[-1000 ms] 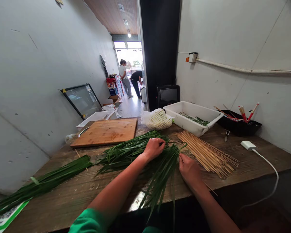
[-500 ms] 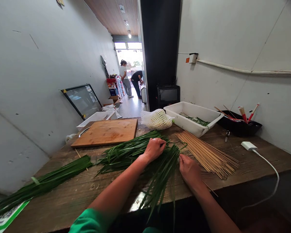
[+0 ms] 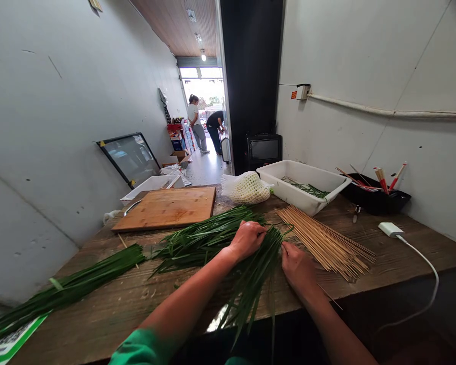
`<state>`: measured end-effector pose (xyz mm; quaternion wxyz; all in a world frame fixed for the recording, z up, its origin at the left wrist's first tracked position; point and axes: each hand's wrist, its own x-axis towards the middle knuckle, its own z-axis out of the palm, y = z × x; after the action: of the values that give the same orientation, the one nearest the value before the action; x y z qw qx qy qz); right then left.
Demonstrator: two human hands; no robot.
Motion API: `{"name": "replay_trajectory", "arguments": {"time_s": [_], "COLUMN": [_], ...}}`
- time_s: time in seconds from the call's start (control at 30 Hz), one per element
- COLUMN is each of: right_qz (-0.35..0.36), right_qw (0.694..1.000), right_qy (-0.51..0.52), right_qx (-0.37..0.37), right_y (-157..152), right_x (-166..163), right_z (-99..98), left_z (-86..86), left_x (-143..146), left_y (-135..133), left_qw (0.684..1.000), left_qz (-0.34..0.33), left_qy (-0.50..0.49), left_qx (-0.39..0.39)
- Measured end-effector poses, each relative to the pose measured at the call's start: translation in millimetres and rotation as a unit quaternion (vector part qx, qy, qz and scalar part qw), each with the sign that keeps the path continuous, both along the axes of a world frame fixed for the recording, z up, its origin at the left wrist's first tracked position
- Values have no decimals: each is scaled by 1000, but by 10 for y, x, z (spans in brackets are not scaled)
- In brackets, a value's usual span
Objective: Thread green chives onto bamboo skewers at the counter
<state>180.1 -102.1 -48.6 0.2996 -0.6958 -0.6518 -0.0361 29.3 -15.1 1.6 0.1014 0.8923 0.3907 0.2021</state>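
Note:
Long, flat green garlic chives (image 3: 256, 276) fan down from between my hands over the table's front edge. My left hand (image 3: 250, 238) is closed, its fingertips pinching at the upper ends of this bunch. Close by on the right, my right hand (image 3: 297, 263) is closed too, fingertips at the bunch's edge. A thin bamboo skewer (image 3: 331, 297) sticks out past my right wrist, in line with those fingertips; its middle is hidden by the hand. Beyond my left forearm lies a loose heap of chives (image 3: 201, 235). A pile of bamboo skewers (image 3: 323, 241) is spread out on the right.
A tied chive bundle (image 3: 64, 286) lies left, near a cutting board (image 3: 167, 208). Behind are a netted item (image 3: 247, 187), a white tub (image 3: 300, 177) with green scraps and a black tray (image 3: 387, 197). A white charger (image 3: 390, 229) trails its cable. Two people stand near the doorway.
My left hand has moved slightly right, closer to the upper ends of the chive bunch. My right hand has stayed almost in place.

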Motion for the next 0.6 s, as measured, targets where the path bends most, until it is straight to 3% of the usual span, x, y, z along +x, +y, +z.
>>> {"name": "replay_trajectory", "arguments": {"time_s": [0.13, 0.3, 0.47, 0.6], "right_qz": [-14, -25, -32, -26], "right_qw": [1000, 1000, 999, 1000], "right_qy": [10, 11, 4, 3], "right_qx": [-1, -4, 4, 4], "right_y": [-1, -7, -11, -5], "right_x": [-4, -8, -5, -2], "right_z": [1, 23, 35, 25], "left_z": [52, 148, 116, 102], "left_x": [-49, -227, -249, -229], "left_y": [37, 197, 231, 210], "left_qw": [999, 998, 991, 988], "left_qz": [-29, 61, 66, 69], "left_qy": [11, 15, 114, 137], "left_qx": [-18, 7, 9, 7]}}
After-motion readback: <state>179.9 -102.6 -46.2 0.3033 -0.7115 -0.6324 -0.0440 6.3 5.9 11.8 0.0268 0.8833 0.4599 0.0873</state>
